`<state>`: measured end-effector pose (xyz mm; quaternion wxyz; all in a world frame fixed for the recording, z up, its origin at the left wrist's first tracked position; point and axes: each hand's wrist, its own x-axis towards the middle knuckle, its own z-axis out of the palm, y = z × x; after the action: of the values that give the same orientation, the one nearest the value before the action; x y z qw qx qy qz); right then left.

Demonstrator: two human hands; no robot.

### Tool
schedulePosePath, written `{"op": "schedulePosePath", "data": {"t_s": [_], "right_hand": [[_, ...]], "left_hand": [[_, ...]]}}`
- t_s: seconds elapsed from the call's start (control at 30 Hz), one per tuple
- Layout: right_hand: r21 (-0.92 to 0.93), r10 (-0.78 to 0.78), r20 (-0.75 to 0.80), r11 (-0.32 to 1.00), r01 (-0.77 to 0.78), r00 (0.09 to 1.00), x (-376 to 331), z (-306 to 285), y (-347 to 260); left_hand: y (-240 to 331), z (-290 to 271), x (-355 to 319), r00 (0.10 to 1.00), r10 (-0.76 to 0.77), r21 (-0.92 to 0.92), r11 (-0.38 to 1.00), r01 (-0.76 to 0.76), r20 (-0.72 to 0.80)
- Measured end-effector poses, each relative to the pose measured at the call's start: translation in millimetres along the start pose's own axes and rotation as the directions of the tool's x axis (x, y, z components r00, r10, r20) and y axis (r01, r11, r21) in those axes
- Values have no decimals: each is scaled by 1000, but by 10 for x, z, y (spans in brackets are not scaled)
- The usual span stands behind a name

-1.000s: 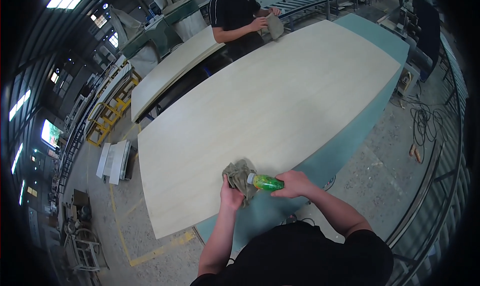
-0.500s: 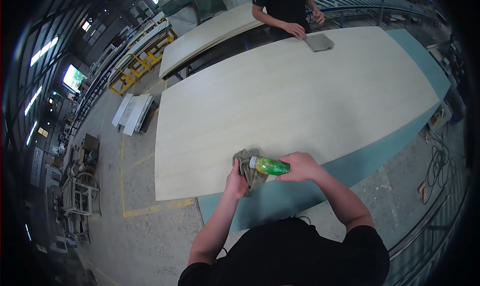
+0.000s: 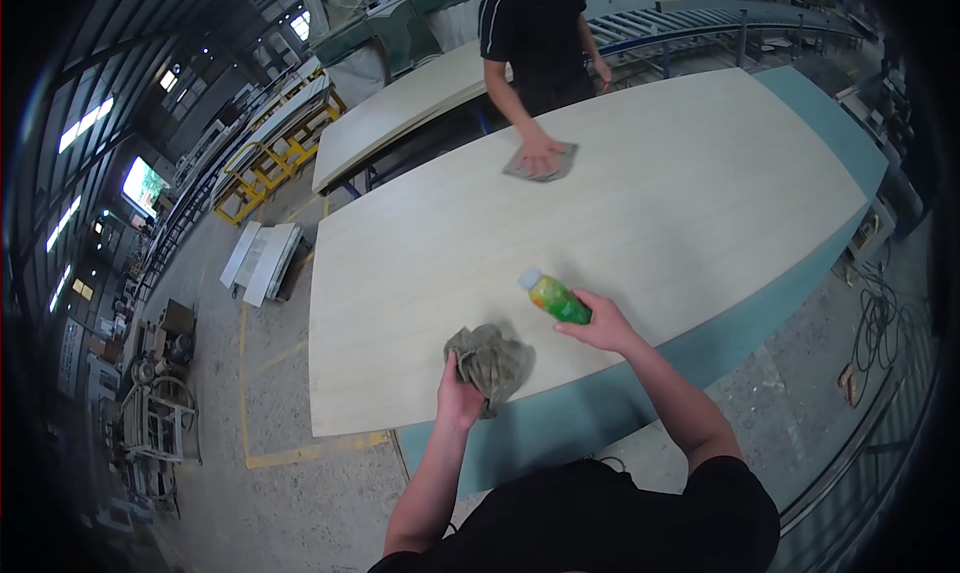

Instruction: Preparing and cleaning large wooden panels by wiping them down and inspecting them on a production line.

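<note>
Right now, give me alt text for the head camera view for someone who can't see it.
A person's left hand grips a crumpled rag on a large pale board, while the right hand holds a green bottle. Across it, a co-worker's hand presses a cloth.

Woodworking factory hall: big panel (image 3: 600,213), green machines (image 3: 400,23), roller conveyor (image 3: 700,13).

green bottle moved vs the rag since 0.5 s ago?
Yes. The green bottle in the right hand was against the rag held by the left hand; now it is apart, to the rag's right, over the pale panel.
</note>
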<state>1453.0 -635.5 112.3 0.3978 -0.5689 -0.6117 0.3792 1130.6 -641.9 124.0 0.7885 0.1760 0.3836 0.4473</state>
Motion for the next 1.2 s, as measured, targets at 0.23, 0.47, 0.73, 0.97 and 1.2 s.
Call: {"op": "schedulePosePath", "data": {"t_s": [0.23,0.47,0.73,0.97,1.2], "right_hand": [[12,58,-495,998,-61,867,1291,-398,400],[-32,153,-494,981,-193,856,1713,-621,952],[161,-82,-277,978,131,957,538,637,269],[304,-115,437,952,-27,892,3,1018,-768],[-177,-95,301,972,154,949,-376,1062,-809]], "left_hand": [[-58,-368,-469,997,83,-90,993,-83,-2],[159,-192,-684,986,123,-94,987,-134,-109],[254,-624,-440,998,-62,164,984,64,-22],[495,-101,-140,860,108,848,144,-510,499],[993,-711,-396,663,470,771,-65,-633,583]]}}
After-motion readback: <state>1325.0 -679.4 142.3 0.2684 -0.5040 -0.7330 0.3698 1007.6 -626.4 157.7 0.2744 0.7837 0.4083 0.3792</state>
